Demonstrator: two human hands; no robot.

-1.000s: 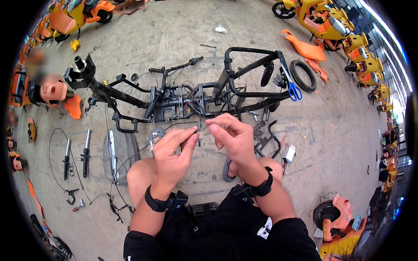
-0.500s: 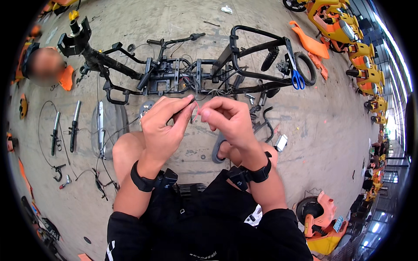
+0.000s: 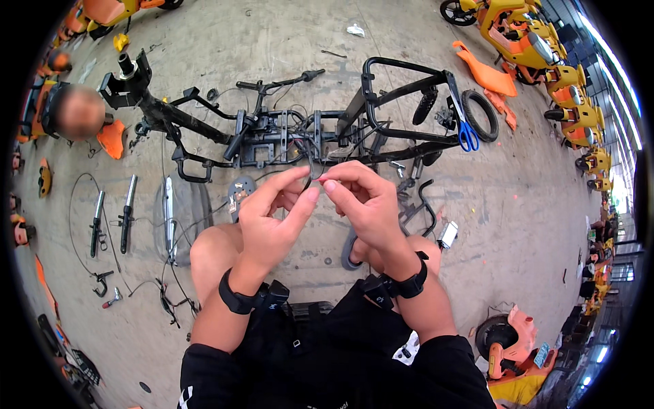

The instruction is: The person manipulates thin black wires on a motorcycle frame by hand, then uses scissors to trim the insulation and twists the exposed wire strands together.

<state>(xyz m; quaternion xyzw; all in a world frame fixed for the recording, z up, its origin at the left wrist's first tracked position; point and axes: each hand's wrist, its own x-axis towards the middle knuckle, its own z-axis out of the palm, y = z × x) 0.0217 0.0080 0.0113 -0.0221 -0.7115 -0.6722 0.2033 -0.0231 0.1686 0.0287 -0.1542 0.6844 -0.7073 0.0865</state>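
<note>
Both my hands are raised together in front of the bare black scooter frame (image 3: 187, 124), which lies across the floor. My left hand (image 3: 272, 211) closes thumb and forefinger about a thin black cable (image 3: 311, 178). Close beside it, my right hand (image 3: 364, 204) pinches a short red wire (image 3: 322, 178) between thumb and forefinger. The wire's far end is hidden by the fingers. Several cables run through the middle of the frame just beyond my fingertips. Scissors (image 3: 468, 136) with blue handles rest on the frame's right end.
On the left floor lie two black-and-silver shock absorbers (image 3: 128, 215), a grey translucent sheet (image 3: 182, 221) and loose cables. A tyre (image 3: 480, 116) and orange panels (image 3: 485, 68) lie far right. Yellow scooters (image 3: 572, 116) line the right. Another person (image 3: 75, 112) is at the far left.
Both hands have come slightly lower in the view. My left thumb and forefinger have shifted from the red wire to the black cable, while my right hand keeps the red wire.
</note>
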